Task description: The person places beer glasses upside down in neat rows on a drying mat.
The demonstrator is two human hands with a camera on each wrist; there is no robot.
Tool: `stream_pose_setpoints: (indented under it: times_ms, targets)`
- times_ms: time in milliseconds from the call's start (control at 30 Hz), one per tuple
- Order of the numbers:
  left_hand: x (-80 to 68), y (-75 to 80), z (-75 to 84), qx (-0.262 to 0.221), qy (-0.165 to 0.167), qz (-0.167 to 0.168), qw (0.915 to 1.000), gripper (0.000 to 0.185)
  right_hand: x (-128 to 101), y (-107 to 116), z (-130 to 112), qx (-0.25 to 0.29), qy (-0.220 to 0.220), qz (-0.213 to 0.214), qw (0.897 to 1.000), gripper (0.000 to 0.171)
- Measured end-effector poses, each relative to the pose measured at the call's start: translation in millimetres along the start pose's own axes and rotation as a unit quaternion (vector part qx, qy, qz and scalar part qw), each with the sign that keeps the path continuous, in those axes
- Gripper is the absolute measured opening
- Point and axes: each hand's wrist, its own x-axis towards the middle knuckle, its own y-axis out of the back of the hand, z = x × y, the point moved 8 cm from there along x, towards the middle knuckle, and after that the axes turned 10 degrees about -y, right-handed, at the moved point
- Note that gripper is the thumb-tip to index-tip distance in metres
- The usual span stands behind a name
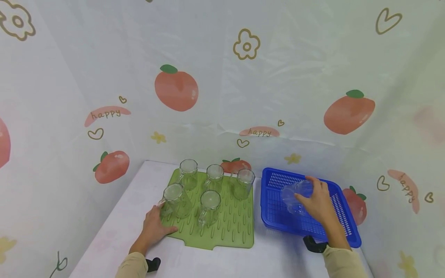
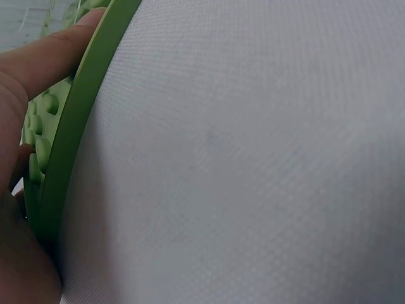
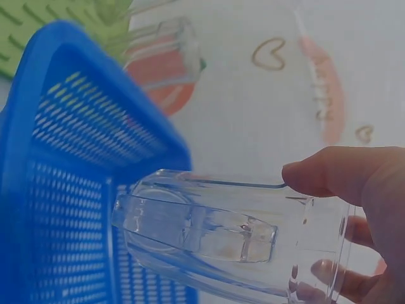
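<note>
My right hand (image 1: 318,202) holds a clear glass mug (image 1: 291,195) over the blue plastic basket (image 1: 263,200). In the right wrist view, thumb and fingers grip the mug (image 3: 215,215) near its rim, its handle toward the camera. My left hand (image 1: 154,227) rests at the front left corner of a green drying mat (image 1: 231,235), thumb (image 2: 57,54) lying over the mat's edge. Closest to that hand is a glass mug (image 1: 179,204) standing on the mat, its handle just above the fingers. Another mug (image 1: 210,206) stands to its right.
Three more glass mugs stand along the mat's back: one at left (image 1: 189,175), one in the middle (image 1: 215,177) and one at right (image 1: 244,185). The basket's perforated walls rise right of the mat. Printed white cloth (image 1: 222,96) hangs behind and at both sides.
</note>
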Motion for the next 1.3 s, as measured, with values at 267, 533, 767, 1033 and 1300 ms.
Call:
stream_pose_setpoints:
  times_ms: [267,533,767,1033,1300]
  targets:
    - [-0.4,0.0,0.5,-0.001,0.001,-0.002,1.0000,0.121,-10,7,-23,0.038,0.026,-0.003,0.999,0.079]
    - [-1.1,0.1,1.1,-0.005,0.002,-0.004,1.0000,0.121,-24,11,-49,0.103,0.064,-0.016,0.993,0.078]
    - [-1.4,0.3,1.6,0.002,0.002,-0.003,1.0000,0.121,-32,9,-63,0.121,0.080,-0.011,0.989,0.074]
    - [-1.7,4.2,5.0,0.003,-0.007,0.012,0.9999,0.119,-33,-12,-71,0.137,0.096,-0.022,0.986,0.072]
    - [-0.1,-0.3,0.5,0.001,0.000,-0.004,1.0000,0.121,-41,-29,-82,0.152,0.111,-0.034,0.981,0.073]
